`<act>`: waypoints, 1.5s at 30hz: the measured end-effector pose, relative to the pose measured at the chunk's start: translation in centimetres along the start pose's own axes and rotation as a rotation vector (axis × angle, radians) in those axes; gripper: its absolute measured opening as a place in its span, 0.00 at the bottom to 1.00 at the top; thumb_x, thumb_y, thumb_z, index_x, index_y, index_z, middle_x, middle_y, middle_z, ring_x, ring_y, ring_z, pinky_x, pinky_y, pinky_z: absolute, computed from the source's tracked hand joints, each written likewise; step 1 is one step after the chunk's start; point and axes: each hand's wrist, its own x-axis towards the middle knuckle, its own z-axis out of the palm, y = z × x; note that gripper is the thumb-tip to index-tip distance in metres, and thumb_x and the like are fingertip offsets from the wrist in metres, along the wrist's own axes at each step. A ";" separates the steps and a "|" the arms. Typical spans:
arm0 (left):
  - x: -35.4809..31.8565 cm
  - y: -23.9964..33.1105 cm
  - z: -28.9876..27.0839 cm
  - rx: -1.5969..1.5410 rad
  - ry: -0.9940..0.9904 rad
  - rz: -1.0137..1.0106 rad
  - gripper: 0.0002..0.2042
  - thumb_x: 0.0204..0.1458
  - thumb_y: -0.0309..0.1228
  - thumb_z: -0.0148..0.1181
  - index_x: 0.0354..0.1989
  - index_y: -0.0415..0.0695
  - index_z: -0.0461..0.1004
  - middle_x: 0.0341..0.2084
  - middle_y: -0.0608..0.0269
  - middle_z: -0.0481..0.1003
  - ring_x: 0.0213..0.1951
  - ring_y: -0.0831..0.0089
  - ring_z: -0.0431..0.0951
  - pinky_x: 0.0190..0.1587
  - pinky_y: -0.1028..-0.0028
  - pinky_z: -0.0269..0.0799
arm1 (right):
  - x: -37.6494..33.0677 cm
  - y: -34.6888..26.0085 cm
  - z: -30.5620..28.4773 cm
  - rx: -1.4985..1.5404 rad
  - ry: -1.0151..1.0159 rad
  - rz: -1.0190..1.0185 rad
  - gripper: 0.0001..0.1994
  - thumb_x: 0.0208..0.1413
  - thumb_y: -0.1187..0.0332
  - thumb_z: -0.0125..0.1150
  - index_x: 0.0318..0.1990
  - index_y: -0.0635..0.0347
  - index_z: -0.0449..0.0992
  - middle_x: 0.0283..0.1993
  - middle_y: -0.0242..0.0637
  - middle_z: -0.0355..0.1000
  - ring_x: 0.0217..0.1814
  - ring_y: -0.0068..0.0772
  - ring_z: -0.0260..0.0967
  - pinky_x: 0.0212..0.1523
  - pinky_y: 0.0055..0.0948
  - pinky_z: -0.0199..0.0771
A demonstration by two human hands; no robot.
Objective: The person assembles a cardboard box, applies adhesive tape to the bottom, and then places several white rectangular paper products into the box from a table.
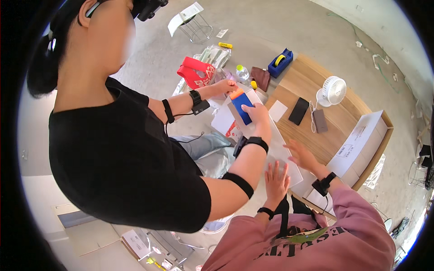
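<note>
My left hand (pixel 276 180) has its fingers spread near the near end of a long white panel or box (pixel 289 165); whether it presses on it I cannot tell. My right hand (pixel 304 156) hovers at the panel's right edge, fingers apart and holding nothing. Beyond my hands, a co-worker in a black shirt holds a small blue box (pixel 242 108) with an orange end (pixel 236 93). One of the co-worker's hands (pixel 257 113) grips its side, while the other hand (pixel 224 87) touches the orange end.
On the wooden table (pixel 312 74) are a white fan (pixel 333 88), a black pouch (pixel 299 111), a grey-brown power bank (pixel 319 121) and a blue tape dispenser (pixel 280 63). An open carton (pixel 357 149) stands at right. A red bag (pixel 196 72) and bottle (pixel 242 72) lie farther off.
</note>
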 end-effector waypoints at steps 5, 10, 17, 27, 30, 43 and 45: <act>0.3 0.1 -0.7 0.012 -0.003 0.007 0.26 0.51 0.40 0.50 0.61 0.56 0.56 0.60 0.52 0.54 0.61 0.48 0.50 0.59 0.55 0.48 | 7.7 -0.5 -1.4 0.419 0.185 0.037 0.31 0.46 0.75 0.58 0.60 0.51 0.57 0.61 0.42 0.56 0.62 0.41 0.54 0.57 0.34 0.61; 0.6 -0.2 -1.2 -0.112 0.012 0.004 0.26 0.52 0.38 0.51 0.61 0.55 0.55 0.60 0.49 0.53 0.59 0.47 0.55 0.59 0.52 0.47 | 11.7 -0.8 -1.2 0.489 0.113 0.117 0.32 0.46 0.77 0.58 0.61 0.54 0.55 0.59 0.42 0.59 0.58 0.40 0.59 0.55 0.33 0.63; 0.7 -0.6 -1.0 -0.170 0.058 -0.024 0.25 0.51 0.38 0.51 0.60 0.57 0.58 0.60 0.52 0.53 0.60 0.52 0.54 0.60 0.57 0.48 | 11.4 0.7 0.0 0.599 0.121 0.134 0.32 0.46 0.81 0.55 0.61 0.51 0.55 0.57 0.42 0.62 0.57 0.39 0.62 0.52 0.32 0.66; 3.6 -1.8 -4.3 -0.118 0.081 -0.029 0.26 0.51 0.38 0.51 0.61 0.56 0.56 0.61 0.51 0.52 0.60 0.51 0.53 0.60 0.57 0.47 | 11.4 -1.4 -1.5 0.589 0.095 0.194 0.31 0.46 0.80 0.55 0.60 0.52 0.55 0.55 0.43 0.64 0.57 0.42 0.62 0.51 0.33 0.67; 4.0 -2.2 -4.6 -0.141 0.061 -0.024 0.27 0.51 0.38 0.51 0.61 0.56 0.55 0.61 0.50 0.51 0.60 0.51 0.53 0.60 0.57 0.46 | 11.4 -1.3 -1.4 0.603 0.102 0.193 0.31 0.46 0.80 0.55 0.60 0.54 0.56 0.55 0.43 0.64 0.57 0.40 0.62 0.53 0.33 0.65; 0.0 -0.5 -0.2 -0.099 -0.012 -0.037 0.28 0.51 0.40 0.50 0.62 0.57 0.54 0.61 0.51 0.51 0.61 0.48 0.50 0.60 0.53 0.44 | 11.2 -1.0 -1.2 0.561 0.139 0.138 0.31 0.46 0.81 0.55 0.61 0.55 0.56 0.54 0.44 0.65 0.56 0.38 0.63 0.56 0.33 0.62; 0.1 -0.5 -0.4 -0.096 0.006 -0.031 0.28 0.50 0.39 0.51 0.62 0.58 0.54 0.61 0.52 0.51 0.61 0.48 0.50 0.60 0.53 0.44 | 11.1 -1.1 -1.3 0.550 0.136 0.092 0.32 0.45 0.82 0.55 0.61 0.55 0.55 0.55 0.44 0.65 0.57 0.38 0.62 0.56 0.33 0.62</act>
